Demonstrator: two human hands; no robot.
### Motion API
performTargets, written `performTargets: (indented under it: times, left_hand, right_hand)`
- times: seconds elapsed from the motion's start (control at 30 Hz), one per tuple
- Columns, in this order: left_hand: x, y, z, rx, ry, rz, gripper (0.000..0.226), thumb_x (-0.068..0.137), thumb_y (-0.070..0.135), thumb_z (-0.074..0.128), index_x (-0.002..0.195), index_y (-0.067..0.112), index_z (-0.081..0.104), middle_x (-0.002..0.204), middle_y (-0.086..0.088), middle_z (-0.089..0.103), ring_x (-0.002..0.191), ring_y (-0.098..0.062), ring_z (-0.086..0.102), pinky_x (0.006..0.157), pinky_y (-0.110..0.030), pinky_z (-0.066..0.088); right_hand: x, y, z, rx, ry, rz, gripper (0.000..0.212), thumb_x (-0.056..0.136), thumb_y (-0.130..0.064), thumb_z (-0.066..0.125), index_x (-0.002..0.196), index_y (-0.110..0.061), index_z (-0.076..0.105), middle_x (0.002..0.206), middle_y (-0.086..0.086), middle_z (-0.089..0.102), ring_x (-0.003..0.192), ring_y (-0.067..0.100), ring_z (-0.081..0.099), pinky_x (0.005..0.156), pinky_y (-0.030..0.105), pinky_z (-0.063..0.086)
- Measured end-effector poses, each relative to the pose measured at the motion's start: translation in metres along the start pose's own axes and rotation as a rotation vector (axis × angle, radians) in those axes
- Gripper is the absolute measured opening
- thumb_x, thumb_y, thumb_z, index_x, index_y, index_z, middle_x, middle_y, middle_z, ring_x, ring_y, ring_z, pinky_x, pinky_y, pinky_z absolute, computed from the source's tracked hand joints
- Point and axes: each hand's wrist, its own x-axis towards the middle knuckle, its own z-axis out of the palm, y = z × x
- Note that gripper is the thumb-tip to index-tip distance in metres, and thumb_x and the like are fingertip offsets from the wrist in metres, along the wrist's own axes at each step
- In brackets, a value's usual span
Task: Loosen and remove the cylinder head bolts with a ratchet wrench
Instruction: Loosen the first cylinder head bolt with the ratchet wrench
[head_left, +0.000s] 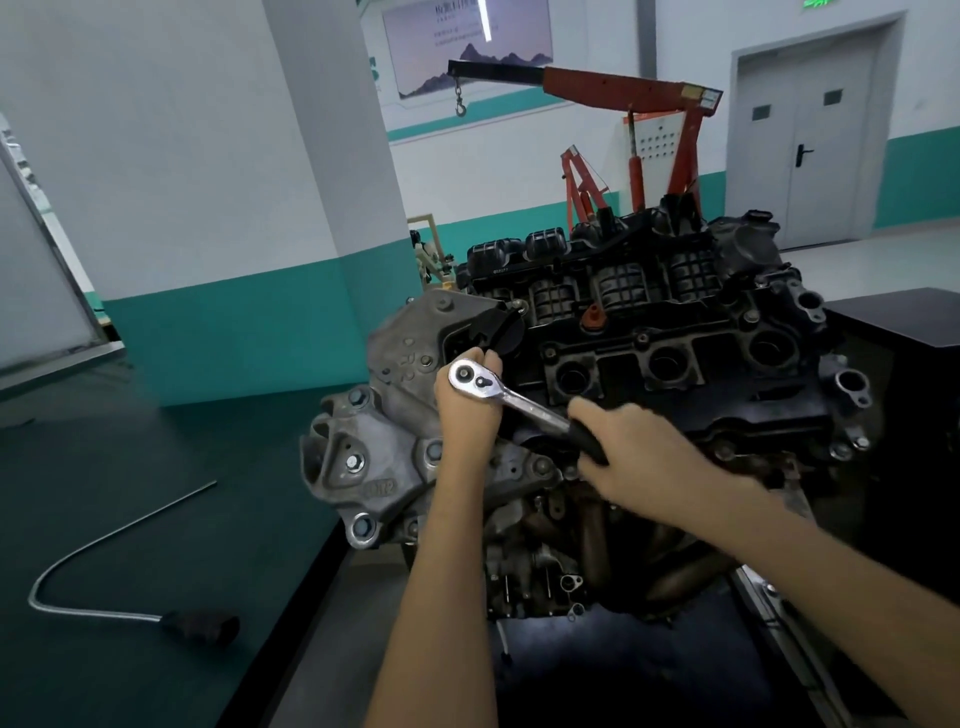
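A person's left hand (467, 415) cups the head of a ratchet wrench (501, 393) at the engine's (727, 395) near-left corner, right hand (631, 457) gripping the handle. The bolt beneath is hidden. No removed bolts show, suggesting most work remains.

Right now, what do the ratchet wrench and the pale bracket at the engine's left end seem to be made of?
Ratchet wrench: probably chromed steel, mirror-bright head and shank; its handle looks matte black rubber or plastic. Bracket: likely cast aluminium, dull grey, grainy, with raised cast marks.
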Motion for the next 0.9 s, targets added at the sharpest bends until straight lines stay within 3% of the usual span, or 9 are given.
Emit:
performTargets:
  times: [0.1,0.2,0.33,0.4,0.5,0.6,0.67,0.77,0.9]
  left_hand:
    - [-0.002,-0.001,0.000,0.060,0.031,0.071,0.051,0.092,0.000,0.054,0.056,0.018,0.024,0.057,0.002,0.021,0.055,-0.009,0.018,0.050,-0.021,0.019]
    - [-0.006,-0.003,-0.001,0.066,0.033,0.124,0.048,0.093,-0.001,0.054,0.059,0.019,0.025,0.059,0.003,0.022,0.053,-0.007,0.020,0.048,-0.016,0.022]
    - [-0.004,-0.006,-0.003,0.097,0.000,0.087,0.050,0.092,0.004,0.059,0.058,0.018,0.025,0.058,0.001,0.022,0.055,-0.010,0.019,0.050,-0.020,0.020]
    - [-0.003,-0.007,-0.003,0.088,-0.001,0.057,0.048,0.089,0.007,0.063,0.056,0.016,0.030,0.054,0.001,0.028,0.054,-0.010,0.025,0.051,-0.024,0.024]
    - [-0.004,-0.007,-0.004,0.053,-0.012,0.054,0.042,0.088,0.011,0.066,0.058,0.014,0.038,0.054,0.004,0.036,0.054,-0.008,0.032,0.053,-0.023,0.029]
    - [-0.003,-0.005,-0.004,-0.013,-0.053,0.026,0.041,0.091,0.011,0.063,0.060,0.013,0.036,0.056,0.002,0.033,0.056,-0.008,0.029,0.052,-0.021,0.027]
    - [-0.001,-0.003,-0.004,-0.018,-0.042,0.019,0.044,0.093,0.009,0.059,0.060,0.017,0.030,0.057,0.002,0.029,0.055,-0.008,0.026,0.051,-0.022,0.024]
    - [-0.002,-0.003,-0.002,-0.030,0.017,0.027,0.046,0.093,0.001,0.054,0.059,0.017,0.026,0.057,0.002,0.024,0.050,-0.005,0.023,0.050,-0.020,0.023]
    - [-0.002,-0.002,0.001,-0.024,0.035,0.043,0.051,0.091,-0.002,0.053,0.058,0.019,0.022,0.057,0.003,0.020,0.054,-0.008,0.018,0.053,-0.025,0.019]
  right_hand:
    - [-0.024,-0.040,0.040,0.449,0.012,0.120,0.029,0.081,-0.017,0.060,0.085,-0.030,0.035,0.064,-0.008,0.048,0.057,0.016,0.054,0.051,0.025,0.040]
    - [-0.029,-0.073,0.069,0.622,0.074,0.196,0.027,0.082,-0.015,0.057,0.092,-0.028,0.036,0.064,-0.007,0.052,0.058,0.015,0.055,0.055,0.031,0.047]
    - [-0.024,-0.049,0.057,0.510,-0.016,0.148,0.026,0.080,-0.016,0.056,0.097,-0.026,0.039,0.073,0.004,0.057,0.062,0.024,0.058,0.056,0.034,0.049]
    - [-0.014,-0.018,0.030,0.394,-0.114,0.052,0.026,0.078,-0.014,0.059,0.093,-0.025,0.041,0.070,0.002,0.055,0.056,0.019,0.055,0.051,0.031,0.046]
    - [0.023,0.025,-0.023,0.031,-0.226,-0.101,0.027,0.079,-0.016,0.061,0.093,-0.031,0.044,0.064,-0.008,0.047,0.054,0.013,0.054,0.045,0.020,0.035]
    - [0.062,0.043,-0.060,-0.271,-0.212,-0.219,0.025,0.084,-0.019,0.059,0.107,-0.026,0.050,0.071,-0.006,0.045,0.066,0.020,0.054,0.057,0.028,0.042]
    - [0.069,0.038,-0.063,-0.284,-0.150,-0.227,0.017,0.084,-0.019,0.058,0.094,-0.026,0.047,0.067,-0.008,0.044,0.066,0.021,0.055,0.055,0.029,0.038]
    - [0.043,0.021,-0.040,-0.231,-0.074,-0.112,0.028,0.081,-0.022,0.060,0.082,-0.034,0.034,0.061,-0.013,0.035,0.059,0.017,0.043,0.056,0.026,0.032]
    - [-0.012,-0.018,0.019,0.276,-0.083,0.119,0.026,0.078,-0.019,0.058,0.080,-0.027,0.034,0.066,-0.001,0.048,0.060,0.025,0.053,0.053,0.028,0.039]
